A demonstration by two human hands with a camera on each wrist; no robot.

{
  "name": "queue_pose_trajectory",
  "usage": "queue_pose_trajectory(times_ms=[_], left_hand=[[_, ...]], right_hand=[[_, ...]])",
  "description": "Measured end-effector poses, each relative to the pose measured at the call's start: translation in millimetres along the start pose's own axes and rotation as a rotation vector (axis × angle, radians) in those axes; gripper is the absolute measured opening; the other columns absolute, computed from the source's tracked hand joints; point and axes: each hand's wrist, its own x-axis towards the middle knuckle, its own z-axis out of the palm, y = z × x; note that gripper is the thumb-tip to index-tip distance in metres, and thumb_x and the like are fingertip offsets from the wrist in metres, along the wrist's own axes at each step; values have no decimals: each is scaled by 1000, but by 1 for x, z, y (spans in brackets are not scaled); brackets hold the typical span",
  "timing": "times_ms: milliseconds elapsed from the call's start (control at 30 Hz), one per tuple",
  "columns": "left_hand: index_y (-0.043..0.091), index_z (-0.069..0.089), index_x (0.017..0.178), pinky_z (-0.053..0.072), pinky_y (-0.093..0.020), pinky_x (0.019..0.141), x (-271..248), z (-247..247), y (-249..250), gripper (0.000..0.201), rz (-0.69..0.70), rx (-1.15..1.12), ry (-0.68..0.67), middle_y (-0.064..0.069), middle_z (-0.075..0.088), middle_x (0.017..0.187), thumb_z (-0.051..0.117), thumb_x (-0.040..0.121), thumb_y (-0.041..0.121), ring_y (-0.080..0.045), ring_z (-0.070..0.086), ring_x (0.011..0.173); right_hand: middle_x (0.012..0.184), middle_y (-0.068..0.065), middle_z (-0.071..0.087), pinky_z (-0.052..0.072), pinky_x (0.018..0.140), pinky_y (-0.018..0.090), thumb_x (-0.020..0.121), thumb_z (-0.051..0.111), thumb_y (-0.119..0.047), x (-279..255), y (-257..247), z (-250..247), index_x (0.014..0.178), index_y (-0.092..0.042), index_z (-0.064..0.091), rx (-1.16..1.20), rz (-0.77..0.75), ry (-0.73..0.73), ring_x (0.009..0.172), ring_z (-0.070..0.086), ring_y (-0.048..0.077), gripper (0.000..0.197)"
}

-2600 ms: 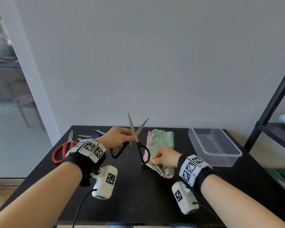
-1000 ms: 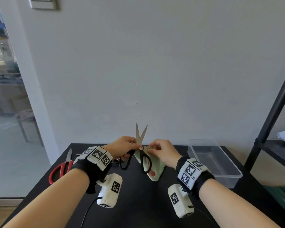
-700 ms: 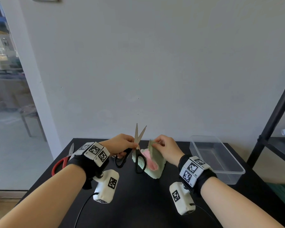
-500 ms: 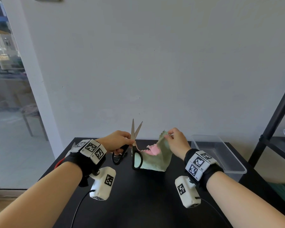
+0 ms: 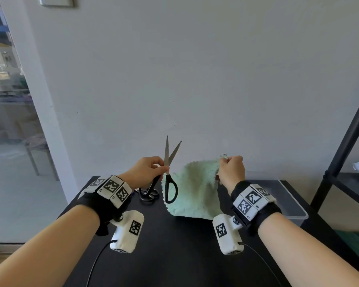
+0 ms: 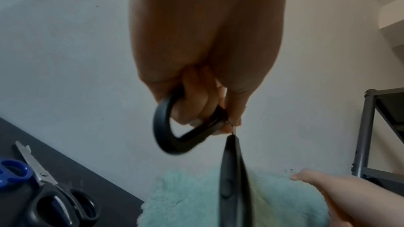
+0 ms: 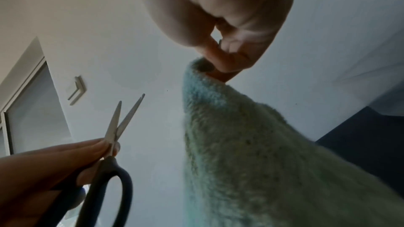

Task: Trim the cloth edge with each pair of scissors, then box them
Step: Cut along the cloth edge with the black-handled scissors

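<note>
The black-handled scissors (image 5: 168, 179) stand upright in the air with their steel blades slightly parted, pointing up. Just beside them a fluffy mint-green cloth (image 5: 195, 191) hangs by one raised corner. The clear plastic box (image 5: 294, 206) sits on the right.

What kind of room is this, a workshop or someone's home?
Probably a plain indoor workroom, though it's hard to say. There is a black table against a bare white wall, a dark metal shelf rack to the right, and a large glass window to the left.
</note>
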Motion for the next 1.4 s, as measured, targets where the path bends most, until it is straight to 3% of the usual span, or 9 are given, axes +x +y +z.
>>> queue_pose_trajectory(times_ms=[167,367,533,633,767,900,1067,1267,1400], left_hand=[[10,58,83,25,-17,33,-4,4,0,18,2,13,-41,1,55,55,57,95,23,-8,29,31],[9,65,79,25,-19,37,-5,16,-6,24,-5,2,-71,3,60,53,67,87,31,-10,29,35],[7,69,74,28,-17,38,-6,22,-10,28,9,47,-71,1,63,58,74,80,33,-6,32,33],[6,73,75,30,-12,40,-6,25,-12,28,22,106,-70,5,58,53,76,77,34,-3,35,33],[13,74,69,30,-15,42,-5,26,-17,25,13,110,-67,7,53,48,78,74,37,-6,33,37],[13,76,73,35,-22,52,-3,28,-25,28,-7,129,-101,6,58,52,77,74,41,-12,40,48],[5,76,82,31,-14,43,-6,31,-26,34,-32,135,-138,4,53,53,75,78,38,-7,34,39],[11,75,69,37,-18,49,-9,29,-23,24,-39,107,-218,4,54,46,75,78,34,-10,42,43],[15,73,61,36,-18,44,-10,28,-22,26,-38,100,-233,-1,51,44,75,79,34,-13,42,40]], right_hand=[[76,9,48,37,39,24,99,41,-19,-9,-5,3,93,-10,42,142,-30,-108,53,47,23,11],[90,15,62,37,36,15,100,47,-26,-28,-5,9,108,-6,50,244,-22,-345,52,59,16,22],[64,5,47,34,45,15,99,50,-23,-34,3,6,82,-5,51,208,-58,-431,45,54,8,25],[66,6,39,33,54,20,97,54,-29,-39,10,6,83,-6,52,220,-37,-482,56,53,15,28],[82,22,53,36,73,32,86,62,-47,-50,19,8,101,19,52,318,9,-518,82,46,18,69],[108,19,69,49,71,25,96,55,-26,-53,30,8,113,3,65,427,169,-624,88,65,17,36],[71,0,62,48,55,24,101,42,-33,-60,37,9,80,-12,63,650,347,-658,57,62,12,36],[92,14,70,55,73,30,94,54,-10,-69,40,6,109,5,68,650,375,-723,81,68,22,25],[84,9,69,53,67,24,92,57,-9,-70,38,3,98,0,69,698,397,-793,74,68,16,17]])
